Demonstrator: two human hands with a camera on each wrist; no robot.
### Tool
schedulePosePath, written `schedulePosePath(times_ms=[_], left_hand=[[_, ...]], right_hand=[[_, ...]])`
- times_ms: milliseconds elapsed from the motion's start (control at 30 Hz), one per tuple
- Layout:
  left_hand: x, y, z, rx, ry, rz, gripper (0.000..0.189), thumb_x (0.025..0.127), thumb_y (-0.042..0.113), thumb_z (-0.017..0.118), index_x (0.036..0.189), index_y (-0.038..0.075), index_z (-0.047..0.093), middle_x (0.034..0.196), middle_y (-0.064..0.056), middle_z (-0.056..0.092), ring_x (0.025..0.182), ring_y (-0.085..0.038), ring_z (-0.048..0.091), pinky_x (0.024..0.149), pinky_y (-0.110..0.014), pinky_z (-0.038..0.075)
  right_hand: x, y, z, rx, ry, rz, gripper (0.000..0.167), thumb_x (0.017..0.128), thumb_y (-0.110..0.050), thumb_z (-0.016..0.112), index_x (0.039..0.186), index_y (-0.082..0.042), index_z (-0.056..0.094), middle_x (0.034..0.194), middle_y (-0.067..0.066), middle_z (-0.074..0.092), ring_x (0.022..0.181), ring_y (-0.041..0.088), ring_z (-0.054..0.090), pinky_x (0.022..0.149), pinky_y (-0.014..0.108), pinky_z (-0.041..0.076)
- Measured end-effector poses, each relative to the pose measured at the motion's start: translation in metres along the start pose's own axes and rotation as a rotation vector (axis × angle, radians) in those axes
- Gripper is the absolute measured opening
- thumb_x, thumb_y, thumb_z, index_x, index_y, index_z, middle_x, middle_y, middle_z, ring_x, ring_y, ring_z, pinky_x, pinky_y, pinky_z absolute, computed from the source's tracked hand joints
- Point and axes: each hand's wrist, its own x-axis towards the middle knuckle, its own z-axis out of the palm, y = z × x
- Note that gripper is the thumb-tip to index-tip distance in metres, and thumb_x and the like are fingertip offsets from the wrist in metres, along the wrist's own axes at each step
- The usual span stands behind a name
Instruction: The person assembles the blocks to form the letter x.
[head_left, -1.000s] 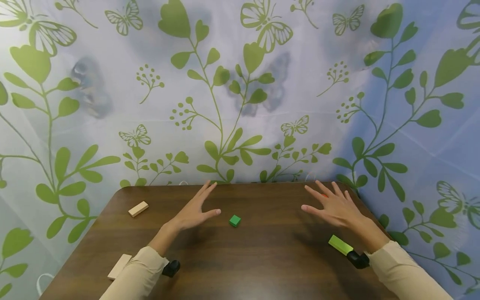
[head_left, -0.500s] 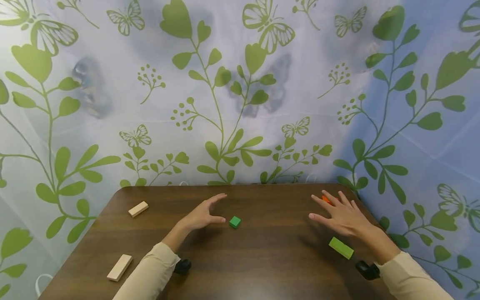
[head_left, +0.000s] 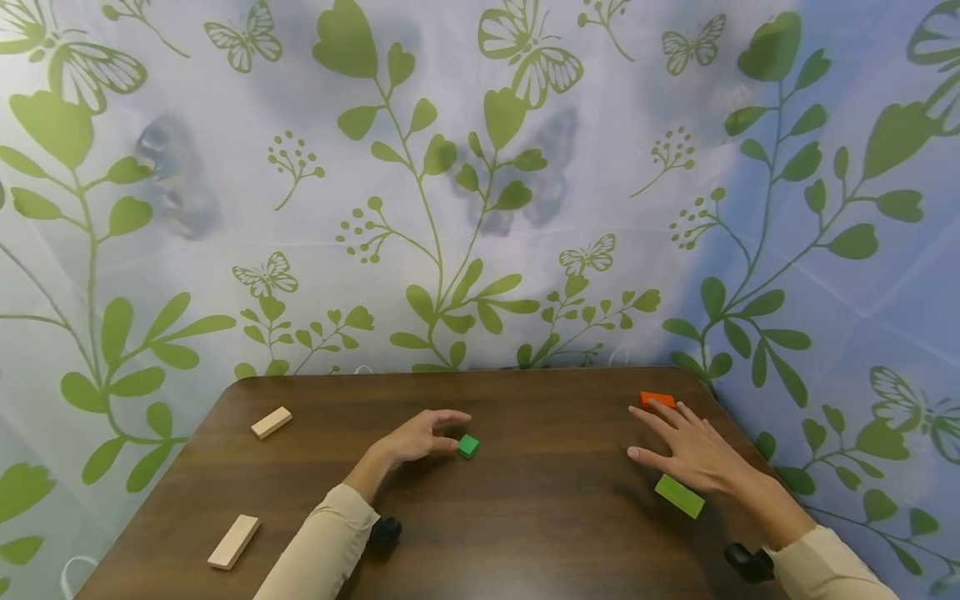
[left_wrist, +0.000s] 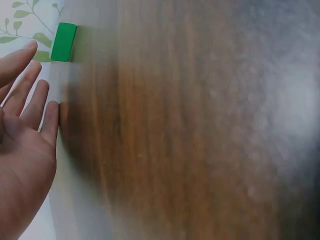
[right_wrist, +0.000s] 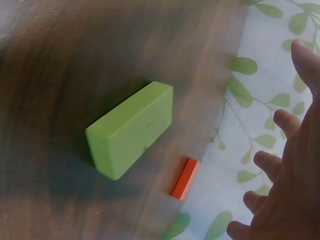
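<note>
A small green block [head_left: 468,447] lies mid-table, close to the thumb and fingers of my left hand [head_left: 412,442]. In the left wrist view the green block [left_wrist: 64,42] stands apart from the fingertips, and that hand holds nothing. Over the right side hovers my right hand [head_left: 693,450], fingers spread and holding nothing. A light green block [head_left: 679,497] lies below its palm, seen whole as a long light green block [right_wrist: 132,130] in the right wrist view. Beyond the fingers is an orange block [head_left: 657,399], partly covered by them in the head view.
Two pale wooden blocks lie on the left: a far wooden block [head_left: 272,422] and a nearer wooden block [head_left: 234,542]. The dark brown table [head_left: 540,517] backs onto a curtain [head_left: 450,183] printed with leaves and butterflies.
My left hand has come down and rightward to the green block. My right hand has shifted right and lower, uncovering more of the orange block. The blocks stay where they were.
</note>
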Motion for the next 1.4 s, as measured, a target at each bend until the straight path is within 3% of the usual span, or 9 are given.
schedulePosePath(times_ms=[133, 400, 800, 1100, 1400], left_hand=[[0.003, -0.002, 0.0, 0.017, -0.038, -0.008, 0.049, 0.103, 0.005, 0.063, 0.15, -0.001, 0.051, 0.152, -0.018, 0.051, 0.142, -0.036, 0.043, 0.109, -0.053, 0.039], [0.006, -0.005, -0.001, 0.074, -0.094, 0.051, 0.046, 0.105, 0.006, 0.06, 0.149, -0.005, 0.05, 0.148, -0.021, 0.052, 0.139, -0.04, 0.045, 0.11, -0.057, 0.036], [0.007, -0.007, -0.001, 0.12, -0.084, 0.041, 0.037, 0.105, 0.007, 0.061, 0.142, 0.0, 0.06, 0.141, -0.014, 0.06, 0.131, -0.034, 0.052, 0.105, -0.049, 0.042], [0.008, -0.009, 0.001, 0.122, -0.078, 0.056, 0.033, 0.104, 0.005, 0.062, 0.137, 0.0, 0.064, 0.146, -0.015, 0.056, 0.137, -0.039, 0.047, 0.109, -0.056, 0.038], [0.006, -0.005, 0.003, 0.147, -0.057, 0.05, 0.031, 0.104, 0.006, 0.062, 0.134, 0.002, 0.066, 0.148, -0.015, 0.054, 0.139, -0.04, 0.045, 0.111, -0.057, 0.035]], right_hand=[[-0.005, 0.005, 0.001, 0.055, -0.003, -0.02, 0.071, 0.102, -0.055, 0.06, 0.158, -0.014, 0.045, 0.16, 0.029, 0.032, 0.141, 0.067, 0.018, 0.102, 0.082, 0.016], [-0.014, 0.014, 0.001, 0.172, -0.041, -0.025, 0.069, 0.102, -0.045, 0.064, 0.158, -0.01, 0.044, 0.159, 0.031, 0.032, 0.14, 0.068, 0.018, 0.099, 0.083, 0.017], [-0.027, 0.026, 0.01, 0.217, -0.039, -0.077, 0.072, 0.1, -0.039, 0.07, 0.158, -0.007, 0.041, 0.154, 0.027, 0.041, 0.137, 0.056, 0.039, 0.095, 0.076, 0.035], [-0.041, 0.04, 0.024, 0.216, -0.097, -0.046, 0.081, 0.094, -0.046, 0.075, 0.154, -0.002, 0.045, 0.149, 0.026, 0.048, 0.133, 0.053, 0.045, 0.097, 0.07, 0.04], [-0.045, 0.047, 0.032, 0.194, -0.159, -0.039, 0.072, 0.089, -0.046, 0.081, 0.141, -0.001, 0.06, 0.131, 0.018, 0.056, 0.113, 0.038, 0.058, 0.084, 0.051, 0.048]])
